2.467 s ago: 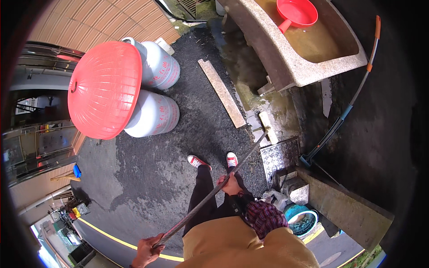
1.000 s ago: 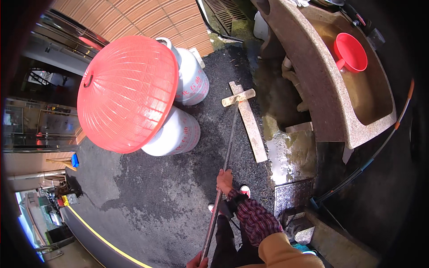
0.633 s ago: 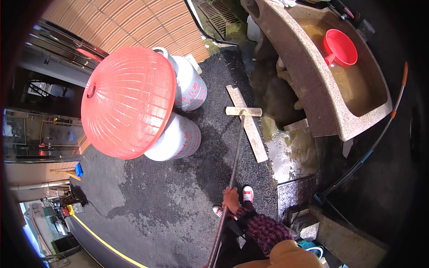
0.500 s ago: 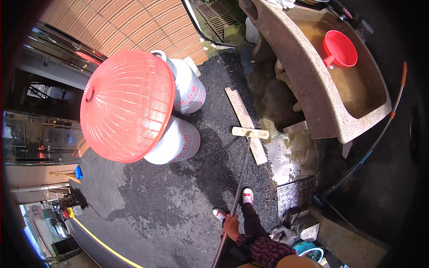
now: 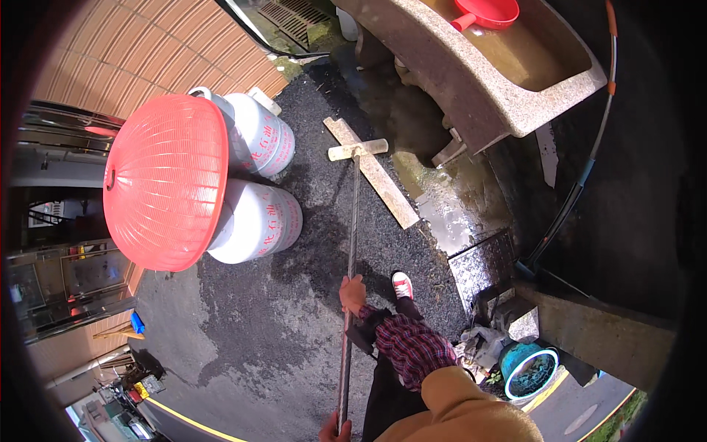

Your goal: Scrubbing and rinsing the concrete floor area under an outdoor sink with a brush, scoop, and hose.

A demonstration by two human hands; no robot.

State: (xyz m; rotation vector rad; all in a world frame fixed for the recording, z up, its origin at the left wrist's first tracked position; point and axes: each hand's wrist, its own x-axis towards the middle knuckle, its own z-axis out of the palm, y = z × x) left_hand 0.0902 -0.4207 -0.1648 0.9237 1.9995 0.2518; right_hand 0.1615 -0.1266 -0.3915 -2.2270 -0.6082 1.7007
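Observation:
A long dark pole point(image 5: 352, 236) with a short pale crosspiece point(image 5: 358, 149) at its far end runs up the middle. The crosspiece lies across a flat wooden plank point(image 5: 379, 180) on the wet asphalt. My right hand point(image 5: 353, 293), in a plaid sleeve, is wrapped round the middle of the pole. Lower down, at the bottom edge, my left hand point(image 5: 335, 429) closes round the same pole and is partly cut off. One red and white shoe point(image 5: 401, 284) shows to the right of the pole.
Left stand white gas cylinders point(image 5: 261, 221) under a big red woven cover point(image 5: 166, 184). A stone sink point(image 5: 530, 110) with a red dipper point(image 5: 490, 11) stands far right. A hose point(image 5: 589, 166) curves beside it. Near right are a concrete ledge point(image 5: 589, 328) and a teal bucket point(image 5: 530, 368).
The crosspiece has slid along the plank toward its far end, and the pole stands straighter in view. My left hand now shows at the bottom edge. The whole view has shifted.

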